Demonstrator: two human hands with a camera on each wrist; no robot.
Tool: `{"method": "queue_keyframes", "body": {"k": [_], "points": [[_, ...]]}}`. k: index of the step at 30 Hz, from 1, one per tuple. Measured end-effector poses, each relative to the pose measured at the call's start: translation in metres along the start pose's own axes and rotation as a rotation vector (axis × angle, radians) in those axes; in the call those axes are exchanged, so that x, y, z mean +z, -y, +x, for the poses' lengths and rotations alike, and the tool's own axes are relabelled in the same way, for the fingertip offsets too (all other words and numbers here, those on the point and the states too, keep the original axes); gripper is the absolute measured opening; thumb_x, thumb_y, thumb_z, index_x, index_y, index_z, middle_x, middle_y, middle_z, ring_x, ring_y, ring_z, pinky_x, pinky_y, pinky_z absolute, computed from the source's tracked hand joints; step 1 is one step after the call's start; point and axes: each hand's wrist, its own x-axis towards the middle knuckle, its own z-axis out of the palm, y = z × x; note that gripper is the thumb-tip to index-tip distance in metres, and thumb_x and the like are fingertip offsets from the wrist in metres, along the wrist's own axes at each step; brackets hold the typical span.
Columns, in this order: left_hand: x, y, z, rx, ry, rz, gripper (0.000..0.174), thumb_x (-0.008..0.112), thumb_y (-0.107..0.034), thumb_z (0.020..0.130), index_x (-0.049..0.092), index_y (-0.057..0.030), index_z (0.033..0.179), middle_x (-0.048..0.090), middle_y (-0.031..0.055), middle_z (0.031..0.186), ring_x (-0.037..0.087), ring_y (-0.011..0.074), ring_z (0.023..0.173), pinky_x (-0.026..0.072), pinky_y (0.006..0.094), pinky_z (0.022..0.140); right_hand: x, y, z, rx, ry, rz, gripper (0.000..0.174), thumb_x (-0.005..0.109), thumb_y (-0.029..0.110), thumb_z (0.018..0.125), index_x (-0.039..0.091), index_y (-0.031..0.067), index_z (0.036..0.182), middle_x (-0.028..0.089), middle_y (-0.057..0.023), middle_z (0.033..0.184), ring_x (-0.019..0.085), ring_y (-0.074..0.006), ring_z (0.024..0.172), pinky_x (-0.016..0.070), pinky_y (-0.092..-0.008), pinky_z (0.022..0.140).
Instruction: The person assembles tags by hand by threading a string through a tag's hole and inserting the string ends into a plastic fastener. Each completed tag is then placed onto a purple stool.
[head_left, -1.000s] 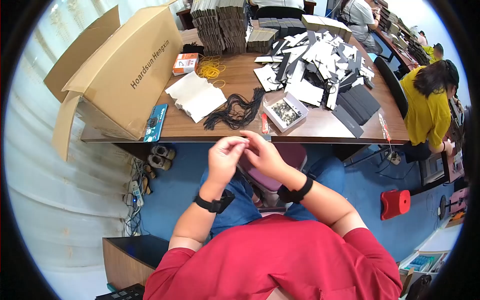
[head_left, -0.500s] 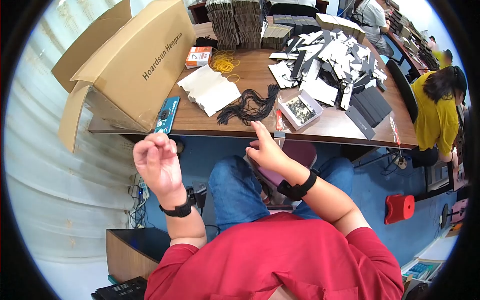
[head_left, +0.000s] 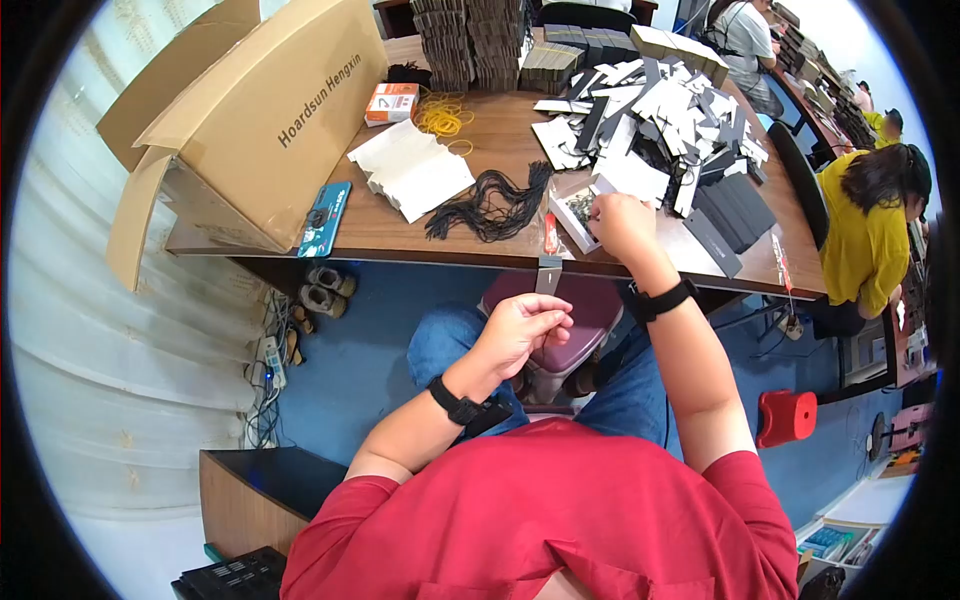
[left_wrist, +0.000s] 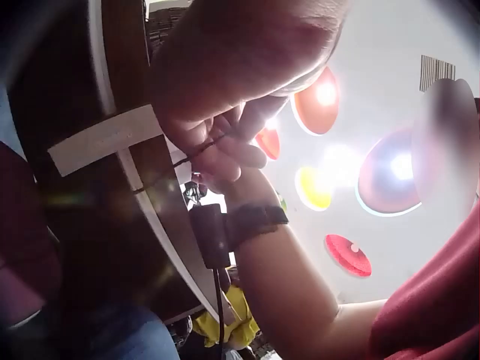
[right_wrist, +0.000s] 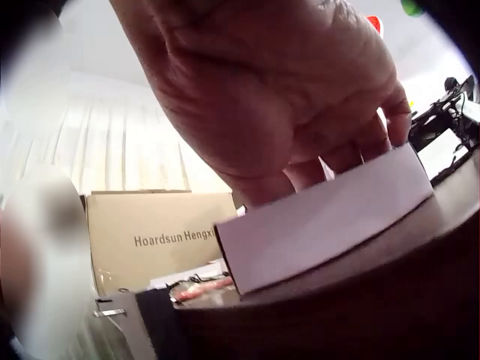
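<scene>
My left hand [head_left: 522, 335] is in front of the table edge, fingers bent. It pinches a thin black cord [left_wrist: 180, 161], seen in the left wrist view. The cord runs from the fingertips toward a narrow dark-topped strip [head_left: 549, 272] at the table edge, which shows as a pale bar [left_wrist: 105, 140] in that view. My right hand [head_left: 625, 225] reaches down into a shallow white box [head_left: 570, 222] of small dark and light bits [head_left: 580, 205]. In the right wrist view, the box's front wall [right_wrist: 326, 217] hides the fingertips; I cannot tell whether they hold anything.
Left of the box lie a bundle of black cords [head_left: 490, 205], a creased white sheet [head_left: 412, 170] and yellow rubber bands [head_left: 442, 115]. Loose black and white cards [head_left: 640, 110] are heaped behind it. A large carton [head_left: 290, 130] stands at left; a blue packet [head_left: 325, 220] lies beside it.
Both hands were together at first, then the left swung out to the left. Since then the left has come back to the middle and the right has moved forward into the white box.
</scene>
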Motion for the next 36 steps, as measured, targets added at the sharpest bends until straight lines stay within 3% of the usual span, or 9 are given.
{"method": "queue_keyframes", "body": {"k": [3, 6, 9, 13, 19, 20, 25, 29, 36], "points": [[0.007, -0.002, -0.001, 0.022, -0.006, -0.005, 0.021, 0.058, -0.006, 0.089, 0.059, 0.0019, 0.108, 0.065, 0.0119, 0.091, 0.064, 0.0155, 0.075, 0.0536, 0.0258, 0.068, 0.018, 0.001, 0.008, 0.061, -0.007, -0.085, 0.009, 0.062, 0.021, 0.074, 0.068, 0.0144, 0.074, 0.066, -0.0069, 0.076, 0.063, -0.0257, 0.082, 0.0426, -0.0440, 0.077], [0.009, -0.006, -0.008, 0.046, -0.080, -0.027, 0.023, 0.058, -0.009, 0.090, 0.058, 0.0031, 0.110, 0.065, 0.0141, 0.095, 0.064, 0.0144, 0.074, 0.0534, 0.0243, 0.067, 0.015, 0.006, 0.000, 0.042, -0.183, -0.096, 0.009, 0.061, 0.020, 0.074, 0.068, 0.0141, 0.074, 0.065, -0.0056, 0.075, 0.063, -0.0255, 0.079, 0.0425, -0.0440, 0.075], [-0.004, 0.003, -0.011, 0.047, -0.140, -0.017, 0.019, 0.058, -0.009, 0.089, 0.061, -0.0004, 0.106, 0.067, 0.0120, 0.090, 0.065, 0.0135, 0.072, 0.0542, 0.0246, 0.064, 0.002, 0.010, -0.010, 0.063, -0.287, 0.087, 0.010, 0.058, 0.016, 0.075, 0.067, 0.0137, 0.073, 0.064, -0.0048, 0.076, 0.063, -0.0239, 0.075, 0.0431, -0.0380, 0.072], [-0.011, 0.012, -0.011, 0.029, -0.165, -0.025, 0.013, 0.059, -0.009, 0.089, 0.062, -0.0016, 0.099, 0.066, 0.0097, 0.086, 0.062, 0.0112, 0.067, 0.0505, 0.0222, 0.057, 0.011, 0.006, -0.016, 0.095, -0.346, 0.283, 0.007, 0.060, 0.014, 0.077, 0.063, 0.0097, 0.073, 0.063, -0.0087, 0.074, 0.062, -0.0297, 0.071, 0.0474, -0.0381, 0.062], [-0.011, 0.014, -0.002, 0.136, -0.176, -0.057, 0.012, 0.060, -0.008, 0.088, 0.061, -0.0004, 0.097, 0.065, 0.0093, 0.086, 0.049, 0.0061, 0.058, 0.0396, 0.0191, 0.050, -0.007, 0.009, -0.024, -0.092, -0.595, 0.567, 0.005, 0.063, 0.008, 0.076, 0.063, 0.0061, 0.081, 0.061, -0.0137, 0.070, 0.059, -0.0328, 0.062, 0.0479, -0.0379, 0.059], [-0.007, 0.009, -0.003, 0.141, -0.184, -0.069, 0.014, 0.060, -0.007, 0.088, 0.060, 0.0007, 0.100, 0.064, 0.0108, 0.087, 0.047, 0.0053, 0.058, 0.0385, 0.0187, 0.051, -0.020, 0.014, -0.034, -0.114, -0.550, 0.632, 0.005, 0.063, 0.007, 0.080, 0.064, 0.0029, 0.082, 0.063, -0.0115, 0.070, 0.059, -0.0246, 0.055, 0.0471, -0.0329, 0.056], [0.003, -0.005, -0.011, 0.221, -0.180, -0.030, 0.018, 0.060, -0.005, 0.087, 0.060, 0.0018, 0.104, 0.065, 0.0120, 0.088, 0.046, 0.0050, 0.058, 0.0371, 0.0185, 0.052, -0.054, 0.037, -0.100, 0.292, 0.383, 1.611, 0.013, 0.062, 0.012, 0.087, 0.063, -0.0008, 0.087, 0.065, -0.0043, 0.077, 0.055, -0.0068, 0.059, 0.0436, -0.0196, 0.054], [0.009, -0.006, -0.013, 0.248, -0.179, 0.054, 0.017, 0.060, -0.005, 0.087, 0.061, 0.0020, 0.103, 0.065, 0.0122, 0.087, 0.046, 0.0055, 0.056, 0.0363, 0.0189, 0.051, -0.042, 0.028, -0.106, 0.425, 0.616, 1.840, 0.011, 0.062, 0.011, 0.088, 0.062, -0.0008, 0.089, 0.064, -0.0070, 0.075, 0.059, -0.0105, 0.057, 0.0481, -0.0200, 0.052], [0.010, -0.007, -0.014, 0.271, -0.163, 0.078, 0.013, 0.060, -0.005, 0.087, 0.063, 0.0016, 0.098, 0.066, 0.0107, 0.084, 0.045, 0.0059, 0.056, 0.0355, 0.0196, 0.050, -0.047, 0.030, -0.105, 0.420, 0.697, 1.803, 0.012, 0.062, 0.009, 0.087, 0.061, -0.0021, 0.090, 0.064, -0.0086, 0.074, 0.060, -0.0123, 0.058, 0.0512, -0.0222, 0.054]]}}
